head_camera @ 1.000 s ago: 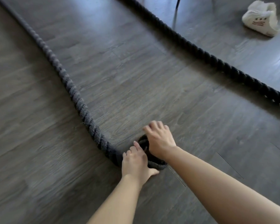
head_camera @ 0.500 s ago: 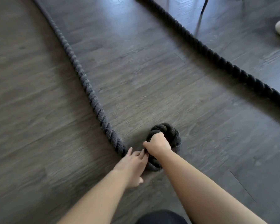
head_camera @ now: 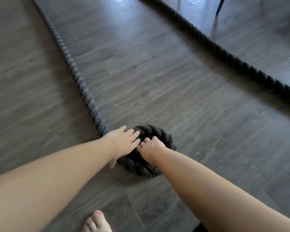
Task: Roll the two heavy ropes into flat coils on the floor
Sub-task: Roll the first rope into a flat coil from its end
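A bare foot (head_camera: 97, 222) stood at the bottom edge of the frame on the dark plank floor (head_camera: 157, 77), toes pointing forward. Both forearms reached ahead from the near corners and met over the coil (head_camera: 157, 141).

The coil lay flat on the floor in the lower middle of the view. It was small and tight, only a few turns wide, with the hands covering its near and left parts.

The left hand (head_camera: 122, 141) lay palm down on the left side of the coil, at the point where the straight run joined it. Its fingers were extended and slightly spread, pressing on the top of the turns rather than closed around anything; the thumb pointed back toward the person at the coil's near-left edge.

The right hand (head_camera: 151, 149) rested on the centre of the coil. Its fingers were curled inward, tips down into the turns. Whether they gripped a strand or only pressed on it could not be told, as the knuckles hid the contact.

The grey rope (head_camera: 81, 84) ran straight from the coil's left side away to the upper left edge of the frame, lying on the floor.

The black rope (head_camera: 224, 52) lay uncoiled, well apart from the coil, crossing from the top centre to the right edge.

Beyond it, thin chair legs (head_camera: 216, 15) stood at the top right, blurred.
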{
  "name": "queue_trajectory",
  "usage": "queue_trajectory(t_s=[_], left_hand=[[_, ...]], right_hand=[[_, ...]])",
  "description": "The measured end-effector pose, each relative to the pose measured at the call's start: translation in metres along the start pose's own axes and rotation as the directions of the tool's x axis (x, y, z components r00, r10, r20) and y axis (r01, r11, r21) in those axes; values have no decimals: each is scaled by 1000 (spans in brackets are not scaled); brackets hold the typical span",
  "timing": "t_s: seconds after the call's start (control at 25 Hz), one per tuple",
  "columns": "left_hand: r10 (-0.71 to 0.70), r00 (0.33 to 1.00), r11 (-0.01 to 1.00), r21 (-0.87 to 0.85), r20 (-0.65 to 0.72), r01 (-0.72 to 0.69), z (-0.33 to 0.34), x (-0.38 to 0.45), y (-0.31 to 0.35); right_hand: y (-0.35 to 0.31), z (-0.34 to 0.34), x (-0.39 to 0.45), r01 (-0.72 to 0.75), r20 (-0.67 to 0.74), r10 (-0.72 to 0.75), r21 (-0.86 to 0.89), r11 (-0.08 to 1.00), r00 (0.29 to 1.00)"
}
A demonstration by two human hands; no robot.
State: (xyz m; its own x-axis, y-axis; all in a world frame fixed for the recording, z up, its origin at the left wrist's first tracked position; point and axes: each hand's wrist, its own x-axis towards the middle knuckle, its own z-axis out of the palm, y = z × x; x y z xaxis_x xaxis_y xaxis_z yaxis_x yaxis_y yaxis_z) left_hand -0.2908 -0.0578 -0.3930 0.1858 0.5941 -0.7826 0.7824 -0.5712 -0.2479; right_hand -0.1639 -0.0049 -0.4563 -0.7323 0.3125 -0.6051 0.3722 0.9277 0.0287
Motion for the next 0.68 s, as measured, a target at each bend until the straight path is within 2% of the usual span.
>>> queue_trajectory(t_s=[0.12,0.16,0.28,0.36,0.4,0.44,0.48,0.52,0.56,0.6,0.68], left_hand=[[-63,997,997,-56,-45,61,51,5,17],[-91,991,991,-106,-103,80,64,9,22],[-159,954,972,-209,-253,107,84,16,29],[-230,941,952,-257,-250,164,83,18,33],[-295,934,925,-306,-202,226,79,22,34],[-367,920,880,-370,-134,297,74,27,33],[-430,900,827,-431,-67,362,67,32,29],[-472,882,775,-479,-5,412,60,38,24],[-490,871,737,-516,38,437,53,43,18],[-489,871,722,-536,52,438,48,46,11],[-441,896,773,-529,-49,351,48,48,-6]], right_hand=[[-8,3,-1,125,-70,-135,-136,983,988],[-5,3,-2,144,-88,-159,-154,978,983],[-1,4,-7,154,-130,-169,-116,981,977],[-6,9,-11,41,-166,-28,74,996,986],[-12,13,-12,-98,-185,147,248,964,972],[-16,12,-11,-271,-154,376,459,846,914],[-19,5,-6,-407,-47,572,654,637,819],[-20,-5,4,-477,100,666,776,412,739],[-18,-15,17,-496,208,686,831,252,697],[-17,-23,31,-494,263,688,855,159,677],[-13,-38,58,-517,314,714,852,78,625]])
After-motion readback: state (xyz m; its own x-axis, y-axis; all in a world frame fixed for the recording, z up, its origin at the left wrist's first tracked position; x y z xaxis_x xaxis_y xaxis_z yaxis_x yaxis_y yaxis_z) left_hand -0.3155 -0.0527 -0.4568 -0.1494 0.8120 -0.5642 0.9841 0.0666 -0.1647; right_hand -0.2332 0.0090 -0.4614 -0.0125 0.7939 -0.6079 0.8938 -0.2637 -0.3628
